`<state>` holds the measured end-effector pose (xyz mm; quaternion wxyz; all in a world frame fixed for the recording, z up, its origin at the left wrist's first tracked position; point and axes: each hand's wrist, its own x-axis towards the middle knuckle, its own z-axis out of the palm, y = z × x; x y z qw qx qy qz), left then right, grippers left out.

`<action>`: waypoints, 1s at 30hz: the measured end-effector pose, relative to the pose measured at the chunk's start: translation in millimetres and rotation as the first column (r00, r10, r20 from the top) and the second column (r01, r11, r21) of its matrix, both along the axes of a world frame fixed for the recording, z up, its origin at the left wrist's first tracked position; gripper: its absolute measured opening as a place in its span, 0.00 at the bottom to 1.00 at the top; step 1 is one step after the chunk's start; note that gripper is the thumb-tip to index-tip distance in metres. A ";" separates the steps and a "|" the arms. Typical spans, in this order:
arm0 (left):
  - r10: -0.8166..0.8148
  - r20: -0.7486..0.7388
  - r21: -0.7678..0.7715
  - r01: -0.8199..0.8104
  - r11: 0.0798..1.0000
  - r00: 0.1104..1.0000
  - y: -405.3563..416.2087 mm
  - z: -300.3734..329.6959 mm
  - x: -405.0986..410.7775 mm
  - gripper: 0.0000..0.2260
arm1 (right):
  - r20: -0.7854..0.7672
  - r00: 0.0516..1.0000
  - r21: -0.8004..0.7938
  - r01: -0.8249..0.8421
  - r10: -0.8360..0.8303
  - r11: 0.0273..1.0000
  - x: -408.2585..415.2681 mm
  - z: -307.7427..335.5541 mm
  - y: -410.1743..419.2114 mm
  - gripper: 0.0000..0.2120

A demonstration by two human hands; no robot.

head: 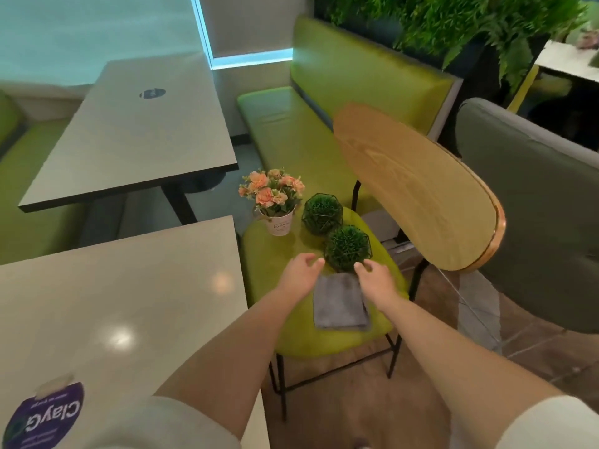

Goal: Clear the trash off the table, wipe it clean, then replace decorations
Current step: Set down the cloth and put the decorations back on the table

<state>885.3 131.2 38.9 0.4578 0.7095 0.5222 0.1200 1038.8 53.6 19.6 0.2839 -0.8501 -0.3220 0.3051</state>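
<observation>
your left hand (299, 270) and right hand (372, 277) reach out side by side, fingers loosely spread and holding nothing, flanking the near grass ball (347, 251) just ahead of your fingertips; it looks like you mean to cup it from both sides. the decorations sit parked on the chair seat (269, 254): a second grass ball (322, 213) and the flower pot (275, 202) lie beyond your hands, the grey cloth (340, 303) under your wrists. the surface (129, 303) to the left of your left hand looks bare and ready for them.
</observation>
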 end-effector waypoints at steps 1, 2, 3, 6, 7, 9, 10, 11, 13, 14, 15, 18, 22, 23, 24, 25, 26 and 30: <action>0.018 -0.004 -0.017 -0.018 1.000 1.000 1.7 -3.4 5.7 0.21 | -0.013 1.000 -0.004 -0.001 0.000 1.000 6.7 -2.5 5.8 0.24; 0.044 -0.007 -0.029 -0.044 0.999 0.999 5.7 -8.3 14.2 0.21 | -0.033 0.999 -0.005 -0.001 0.001 1.000 15.8 -6.3 14.2 0.24; 0.066 -0.015 -0.046 -0.066 0.997 0.998 8.2 -12.0 22.3 0.21 | -0.054 0.998 -0.003 0.009 -0.009 1.000 23.6 -9.3 20.2 0.24; 0.135 -0.023 -0.088 -0.136 0.987 0.991 16.6 -26.3 46.6 0.22 | -0.107 0.993 0.008 0.045 -0.044 0.999 42.4 -16.5 33.1 0.24; 0.156 -0.040 -0.088 -0.159 0.983 0.987 18.0 -30.3 54.4 0.23 | -0.112 0.992 0.008 0.051 -0.050 0.999 47.4 -19.5 36.7 0.25; 0.211 -0.058 -0.095 -0.216 0.972 0.976 20.1 -37.9 71.9 0.26 | -0.119 0.992 0.002 0.046 -0.045 0.999 56.9 -25.4 43.2 0.27; 0.240 -0.056 -0.104 -0.245 0.964 0.969 21.6 -41.1 80.3 0.27 | -0.136 0.990 0.008 0.041 -0.039 0.999 61.3 -28.3 46.7 0.28; 0.266 -0.051 -0.108 -0.270 0.957 0.963 22.1 -44.0 85.3 0.29 | -0.163 0.986 0.018 0.034 -0.030 0.999 63.0 -30.7 48.2 0.29; 0.305 -0.030 -0.114 -0.306 0.945 0.952 25.0 -51.5 94.3 0.30 | -0.214 0.977 0.032 0.023 -0.016 0.999 67.1 -35.7 52.6 0.30; 0.321 -0.012 -0.119 -0.320 0.940 0.947 26.1 -54.4 96.4 0.30 | -0.226 0.974 0.035 0.019 -0.010 0.999 67.2 -37.2 53.8 0.30; 0.344 0.010 -0.123 -0.340 0.932 0.939 27.2 -57.0 98.1 0.30 | -0.230 0.973 0.044 0.013 -0.002 0.999 67.1 -39.1 55.1 0.30; 0.416 0.073 -0.157 -0.401 0.902 0.907 28.1 -59.5 102.0 0.29 | -0.234 0.972 0.095 0.042 -0.018 0.995 63.8 -38.9 56.1 0.29; 0.481 0.104 -0.190 -0.458 0.869 0.870 29.1 -55.7 98.8 0.29 | -0.231 0.973 0.146 0.059 -0.024 0.988 58.7 -28.6 57.2 0.27; 0.493 0.114 -0.185 -0.470 0.863 0.862 28.7 -53.1 96.0 0.28 | -0.229 0.973 0.163 0.053 -0.015 0.985 56.8 -25.1 56.4 0.26; 0.508 0.123 -0.178 -0.484 0.857 0.853 28.1 -51.1 92.6 0.28 | -0.229 0.974 0.179 0.048 -0.006 0.983 54.4 -22.2 55.7 0.26; 0.523 0.137 -0.172 -0.500 0.849 0.841 26.6 -48.6 86.7 0.28 | -0.228 0.974 0.197 0.039 0.007 0.980 50.1 -17.6 54.5 0.25; 0.537 0.147 -0.167 -0.514 0.841 0.831 24.6 -45.5 80.7 0.27 | -0.227 0.974 0.212 0.028 0.021 0.977 45.2 -14.0 53.5 0.25; 0.581 0.166 -0.146 -0.563 0.814 0.797 14.9 -35.6 48.6 0.28 | -0.215 0.974 0.258 -0.018 0.076 0.966 14.6 0.7 45.9 0.23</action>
